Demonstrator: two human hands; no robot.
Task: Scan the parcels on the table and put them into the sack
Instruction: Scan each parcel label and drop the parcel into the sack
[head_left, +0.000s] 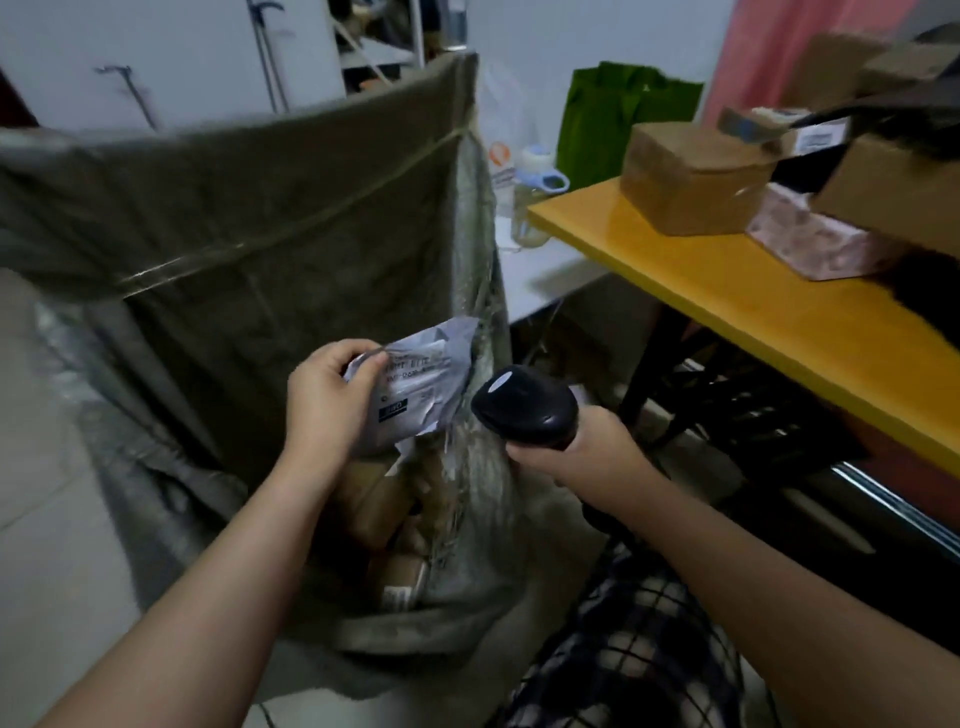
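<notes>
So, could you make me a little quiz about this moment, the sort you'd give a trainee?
1. What does the right hand hold?
A) a black scanner
B) a pen
C) a roll of tape
2. True or false: the left hand holds the grey parcel above the open sack.
3. Fill in: the brown box stands on the yellow ____.

Key: 1 A; 2 true; 3 table.
</notes>
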